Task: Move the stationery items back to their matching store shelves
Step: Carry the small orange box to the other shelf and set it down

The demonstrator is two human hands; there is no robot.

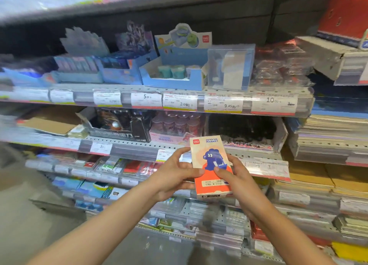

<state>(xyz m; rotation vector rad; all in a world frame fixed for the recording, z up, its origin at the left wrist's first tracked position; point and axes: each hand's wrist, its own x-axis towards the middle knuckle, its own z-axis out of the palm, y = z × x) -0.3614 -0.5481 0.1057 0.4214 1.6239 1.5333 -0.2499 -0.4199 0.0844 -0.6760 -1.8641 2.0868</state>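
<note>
I hold a small cream and orange box (211, 165) with a blue cartoon figure on its front, upright in front of the store shelves. My left hand (175, 175) grips its left edge, thumb across the front. My right hand (237, 177) grips the right edge, thumb on the lower front. The box hovers level with the edge of the second shelf (139, 147), in front of a pink display box (175, 127) and a black tray (245, 129).
The top shelf (179, 97) carries blue display boxes (173, 73), a clear plastic case (231, 67) and price tags. Stacks of notebooks (334, 141) fill the right side. Lower shelves (119, 175) hold packaged stationery. Grey floor lies at the lower left.
</note>
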